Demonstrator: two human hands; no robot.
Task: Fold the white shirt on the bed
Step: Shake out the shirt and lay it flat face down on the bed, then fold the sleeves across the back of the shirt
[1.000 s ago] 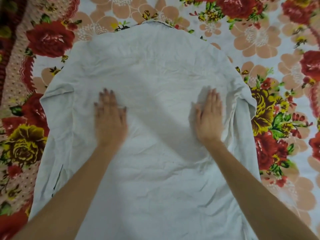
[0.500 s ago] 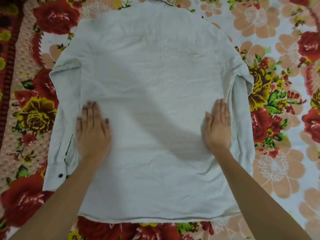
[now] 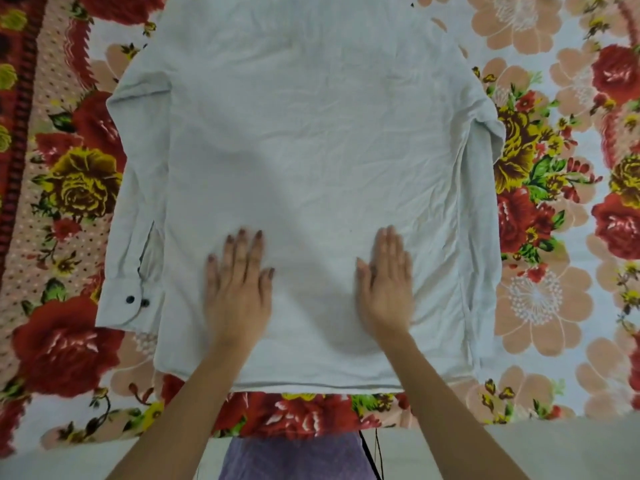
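Observation:
The white shirt (image 3: 311,140) lies spread flat, back side up, on the flowered bedsheet (image 3: 554,289). Its hem runs along the near edge of the bed, and both long sleeves are folded down beside the body. The left sleeve's cuff (image 3: 130,304) shows two dark buttons. My left hand (image 3: 239,289) rests palm down on the lower left of the shirt, fingers spread and flat. My right hand (image 3: 386,282) lies flat on the lower middle-right, fingers together. Neither hand grips the cloth.
The bed's near edge (image 3: 104,441) crosses the bottom of the view, with pale floor below it. Purple clothing (image 3: 294,459) of the person shows at the bottom centre. A dark red patterned border (image 3: 17,133) runs down the far left.
Both hands have slid down the shirt from chest height toward the hem, and closer together. The view has tilted, so the hem and bed edge have come into sight.

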